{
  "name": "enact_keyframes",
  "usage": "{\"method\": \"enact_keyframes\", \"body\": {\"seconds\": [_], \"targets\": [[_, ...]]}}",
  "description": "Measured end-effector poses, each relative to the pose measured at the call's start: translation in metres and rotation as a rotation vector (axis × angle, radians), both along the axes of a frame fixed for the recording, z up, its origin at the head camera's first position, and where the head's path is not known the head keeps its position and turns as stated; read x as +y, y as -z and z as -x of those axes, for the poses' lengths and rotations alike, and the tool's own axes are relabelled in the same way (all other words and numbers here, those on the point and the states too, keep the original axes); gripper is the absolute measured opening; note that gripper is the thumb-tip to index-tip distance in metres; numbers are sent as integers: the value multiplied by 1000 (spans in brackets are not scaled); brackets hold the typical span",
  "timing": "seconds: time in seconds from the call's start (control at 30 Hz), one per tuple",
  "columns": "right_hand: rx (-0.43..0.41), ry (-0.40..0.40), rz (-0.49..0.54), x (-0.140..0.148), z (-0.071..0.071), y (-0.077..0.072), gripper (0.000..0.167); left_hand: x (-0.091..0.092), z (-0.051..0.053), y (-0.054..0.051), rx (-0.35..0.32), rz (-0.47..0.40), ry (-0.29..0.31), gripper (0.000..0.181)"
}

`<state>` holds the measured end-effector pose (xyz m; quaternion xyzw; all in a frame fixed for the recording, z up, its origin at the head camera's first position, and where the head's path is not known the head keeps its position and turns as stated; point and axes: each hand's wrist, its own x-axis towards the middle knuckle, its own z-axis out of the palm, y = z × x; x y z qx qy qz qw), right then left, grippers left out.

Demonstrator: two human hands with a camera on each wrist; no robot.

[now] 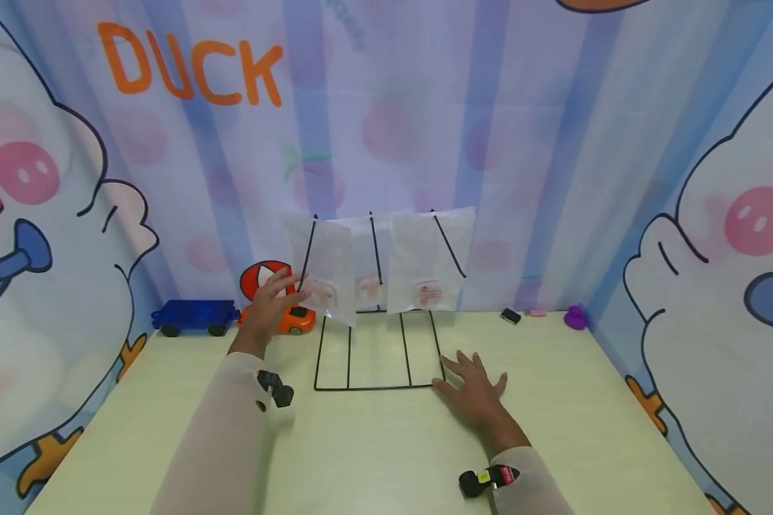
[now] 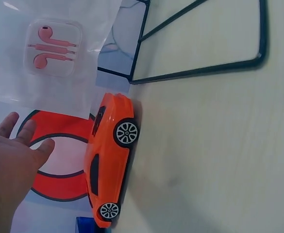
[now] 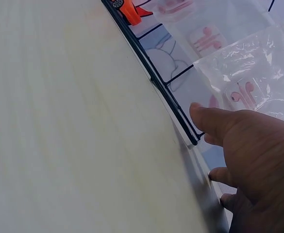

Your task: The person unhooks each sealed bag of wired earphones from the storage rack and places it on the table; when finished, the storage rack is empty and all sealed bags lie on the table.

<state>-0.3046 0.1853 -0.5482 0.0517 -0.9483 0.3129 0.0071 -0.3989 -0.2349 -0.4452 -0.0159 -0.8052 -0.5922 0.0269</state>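
Three earphone bags (image 1: 412, 250) hang on hooks (image 1: 376, 250) of the wire rack (image 1: 380, 388), approx. 12 o'clock on the tabletop (image 1: 373, 458). L hand (image 1: 265, 307), at rack's 10 o'clock, is released, spread near the left bag (image 1: 338, 261); R hand (image 1: 475, 392), at 4 o'clock, likewise released, rack contact unclear. Caution: L hand snagging a hook could tip rack or shed bag; sideways sweep could bump orange car (image 2: 110, 160).

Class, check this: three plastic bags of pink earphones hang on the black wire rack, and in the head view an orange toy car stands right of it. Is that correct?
Not quite: the head view shows the orange toy car left of the black wire rack, not right. The three plastic bags of pink earphones do hang there.
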Motion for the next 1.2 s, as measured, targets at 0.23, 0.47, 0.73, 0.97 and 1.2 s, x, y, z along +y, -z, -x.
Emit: {"method": "enact_keyframes", "body": {"seconds": [0.23,0.47,0.73,0.97,1.2], "targets": [[2,3,16,1,0,4,55,5,4,-6,6,-20,31,56],[5,16,30,1,0,2,49,5,3,-6,11,6,32,58],[8,21,22,2,3,2,48,-1,-3,3,-26,-27,67,54],[5,31,24,1,3,4,47,1,-7,21,-46,-27,102,58],[6,35,38,-2,2,4,46,6,-8,37,-10,-15,81,51]]}}
